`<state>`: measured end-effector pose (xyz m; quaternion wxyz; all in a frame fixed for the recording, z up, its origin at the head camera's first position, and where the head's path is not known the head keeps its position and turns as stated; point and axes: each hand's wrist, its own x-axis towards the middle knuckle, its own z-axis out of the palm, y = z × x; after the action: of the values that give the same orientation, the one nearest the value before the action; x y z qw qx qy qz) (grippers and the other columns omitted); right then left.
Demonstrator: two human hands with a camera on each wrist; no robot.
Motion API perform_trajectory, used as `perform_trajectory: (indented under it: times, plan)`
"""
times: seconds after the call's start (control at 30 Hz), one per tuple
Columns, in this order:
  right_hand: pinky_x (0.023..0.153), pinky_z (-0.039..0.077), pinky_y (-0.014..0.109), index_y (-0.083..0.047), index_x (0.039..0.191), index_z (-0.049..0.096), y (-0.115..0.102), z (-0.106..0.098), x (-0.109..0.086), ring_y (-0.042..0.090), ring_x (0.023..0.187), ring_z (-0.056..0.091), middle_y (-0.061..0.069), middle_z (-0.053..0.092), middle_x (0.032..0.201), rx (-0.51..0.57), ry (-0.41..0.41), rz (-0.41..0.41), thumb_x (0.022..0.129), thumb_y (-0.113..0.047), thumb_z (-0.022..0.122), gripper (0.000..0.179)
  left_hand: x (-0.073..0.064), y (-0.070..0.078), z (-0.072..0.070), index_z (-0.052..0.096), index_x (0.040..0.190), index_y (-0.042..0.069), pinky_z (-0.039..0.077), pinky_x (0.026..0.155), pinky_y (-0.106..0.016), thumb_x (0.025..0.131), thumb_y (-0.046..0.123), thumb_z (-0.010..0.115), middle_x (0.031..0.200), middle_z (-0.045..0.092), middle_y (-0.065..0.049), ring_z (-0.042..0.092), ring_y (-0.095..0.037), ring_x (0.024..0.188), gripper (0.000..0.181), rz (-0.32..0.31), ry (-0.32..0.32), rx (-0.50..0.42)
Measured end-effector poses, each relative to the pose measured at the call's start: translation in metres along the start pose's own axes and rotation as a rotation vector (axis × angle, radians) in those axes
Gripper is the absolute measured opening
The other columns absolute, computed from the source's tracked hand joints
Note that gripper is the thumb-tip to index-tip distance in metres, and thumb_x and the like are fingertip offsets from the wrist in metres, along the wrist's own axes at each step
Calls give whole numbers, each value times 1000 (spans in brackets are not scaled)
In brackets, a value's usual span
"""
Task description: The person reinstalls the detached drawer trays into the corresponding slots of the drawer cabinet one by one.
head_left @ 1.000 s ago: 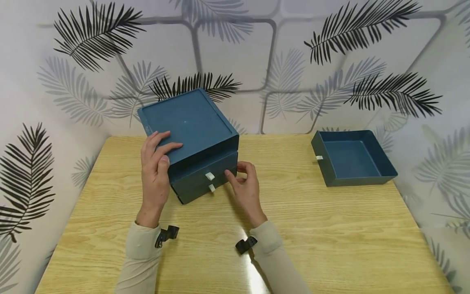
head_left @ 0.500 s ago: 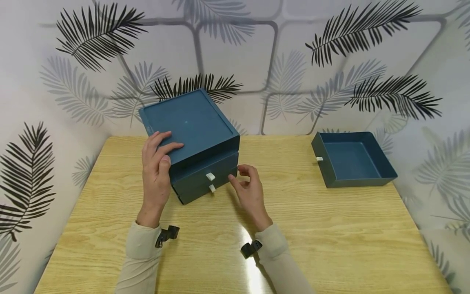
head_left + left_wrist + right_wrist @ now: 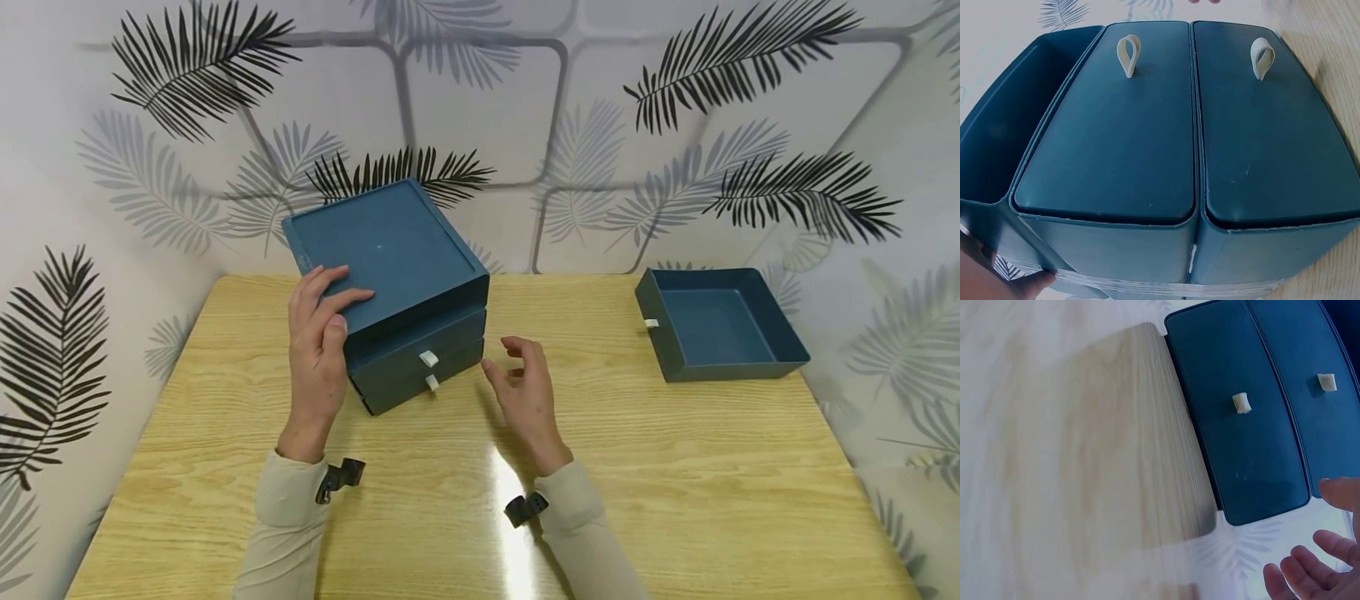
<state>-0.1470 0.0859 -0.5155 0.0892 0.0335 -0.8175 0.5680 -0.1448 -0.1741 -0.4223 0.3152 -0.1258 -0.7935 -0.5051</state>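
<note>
A dark blue drawer cabinet (image 3: 397, 242) sits at an angle on the left half of the table in the head view. Its top slot (image 3: 1004, 119) gapes without a drawer. Below it the middle drawer (image 3: 1110, 137) and the bottom drawer (image 3: 1260, 144) are pushed in, each with a pale loop tab. My left hand (image 3: 318, 358) rests at the cabinet's left side, extended fingers over the top and the thumb near the front corner. To the right of the cabinet my right hand (image 3: 528, 400) hovers, fingers relaxed and apart from it, holding nothing.
A loose blue drawer (image 3: 720, 325), open side up, lies at the back right of the wooden table (image 3: 675, 483), its pale tab (image 3: 651, 323) facing left. A leaf-patterned wall covering (image 3: 480, 108) stands behind the table and along both sides.
My right hand has drawn away from the cabinet's lower right front corner, moving right and slightly toward me. The left hand and cabinet have stayed in place.
</note>
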Motion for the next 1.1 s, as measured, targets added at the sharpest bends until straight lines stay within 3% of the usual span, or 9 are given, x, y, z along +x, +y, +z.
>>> perform_trajectory:
  times: [1.1]
  plan:
    - [100,51,56,4,138,55,19,-66,3,44,128,49,24,48,142,-238,155,10,98,-18,72,48,1,0,0,77,119,8,13,131,-54,105,9,39,153,54,-12,27,-25,157,40,-11,-1,-2]
